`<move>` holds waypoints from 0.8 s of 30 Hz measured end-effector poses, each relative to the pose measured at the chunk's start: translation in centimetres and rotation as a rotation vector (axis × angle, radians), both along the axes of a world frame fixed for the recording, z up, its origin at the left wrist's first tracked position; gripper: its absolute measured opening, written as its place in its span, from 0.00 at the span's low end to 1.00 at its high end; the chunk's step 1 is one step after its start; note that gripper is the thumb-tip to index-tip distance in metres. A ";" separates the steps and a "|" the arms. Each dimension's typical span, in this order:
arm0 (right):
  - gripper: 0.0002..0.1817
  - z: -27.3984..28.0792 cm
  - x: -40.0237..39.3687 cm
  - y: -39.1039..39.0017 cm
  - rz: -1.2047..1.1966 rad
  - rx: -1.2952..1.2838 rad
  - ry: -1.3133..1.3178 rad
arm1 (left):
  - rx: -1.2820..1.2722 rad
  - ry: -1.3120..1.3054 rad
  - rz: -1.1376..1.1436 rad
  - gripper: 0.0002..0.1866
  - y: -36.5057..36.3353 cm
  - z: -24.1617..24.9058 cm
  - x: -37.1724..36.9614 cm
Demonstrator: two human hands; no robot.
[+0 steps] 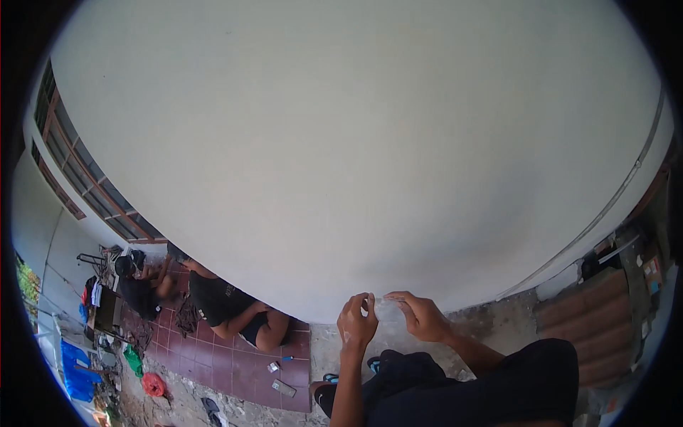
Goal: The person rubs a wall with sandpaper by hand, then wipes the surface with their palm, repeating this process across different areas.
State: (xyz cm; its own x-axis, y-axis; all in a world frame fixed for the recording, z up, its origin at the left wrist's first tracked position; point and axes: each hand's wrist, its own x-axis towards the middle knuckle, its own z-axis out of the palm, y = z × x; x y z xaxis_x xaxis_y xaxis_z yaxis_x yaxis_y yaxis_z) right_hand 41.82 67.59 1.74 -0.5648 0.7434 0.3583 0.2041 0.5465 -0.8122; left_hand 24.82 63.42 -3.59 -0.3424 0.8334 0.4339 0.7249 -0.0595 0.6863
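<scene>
My left hand [358, 318] is raised low in front of a white wall [356, 156], its thumb and fingertips closed in a pinch. My right hand [421, 318] is level with it on the right, fingers pressed together and pointing toward the left hand. A small gap separates the two sets of fingertips. Anything pinched in either hand is too small or too faint to name. Pale smudges show on the left hand and wrist.
Two people, one in a black shirt [222, 302] and one farther off [141, 285], sit on red tiles [242, 373] at left. A green bag [133, 360], a red bag [153, 384] and a blue sheet [78, 371] lie beyond. Corrugated rusty sheeting [587, 327] is at right.
</scene>
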 end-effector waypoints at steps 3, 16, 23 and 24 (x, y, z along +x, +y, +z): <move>0.18 -1.2 -1.9 -2.4 0.304 -0.196 -0.272 | -0.153 -0.092 -0.186 0.10 -1.8 -9.6 1.4; 0.19 -1.3 -15.1 -21.3 1.396 0.572 0.009 | 0.019 0.247 -0.304 0.29 -0.3 0.1 8.5; 0.17 1.4 -22.0 -24.5 1.592 -0.031 0.039 | 0.182 0.180 0.096 0.30 -3.6 0.0 -1.9; 0.16 2.8 -24.5 -24.6 1.549 0.088 0.208 | 0.203 0.212 0.130 0.30 -4.1 2.1 -3.7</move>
State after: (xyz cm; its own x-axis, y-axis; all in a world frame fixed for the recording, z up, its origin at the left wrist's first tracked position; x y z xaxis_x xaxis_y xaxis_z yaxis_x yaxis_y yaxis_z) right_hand 17.33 42.96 4.50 -0.6676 -0.5193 0.5335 -0.6879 0.1560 -0.7089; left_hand 21.15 59.32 -1.52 -0.3245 0.6777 0.6599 0.8609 -0.0775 0.5028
